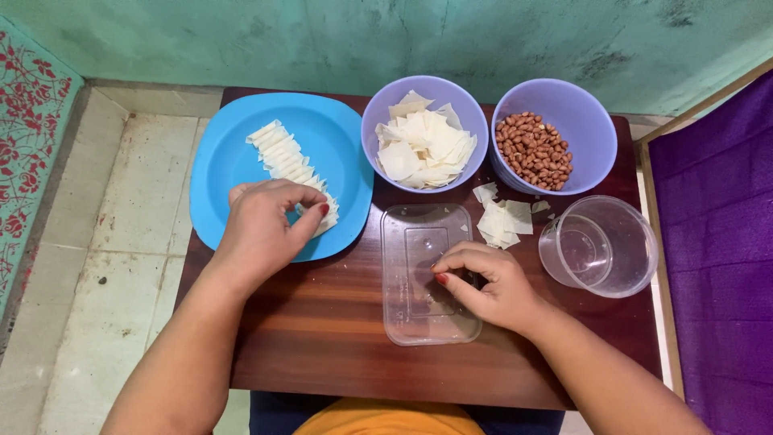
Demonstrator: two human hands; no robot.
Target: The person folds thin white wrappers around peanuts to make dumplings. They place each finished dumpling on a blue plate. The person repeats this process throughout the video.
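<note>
Head view: left hand (262,229) pinches a folded white wrapper (320,211) at the near end of a row of folded wrappers (291,169) on the blue plate (221,169). Row's long axis runs diagonal, far-left to near-right. Right hand (483,282), fingertips pinched together, rests in a clear rectangular container (415,314) on the desk (322,330); can't tell if it holds anything. Behind: bowl of wrappers (424,133), bowl of peanuts (555,137).
</note>
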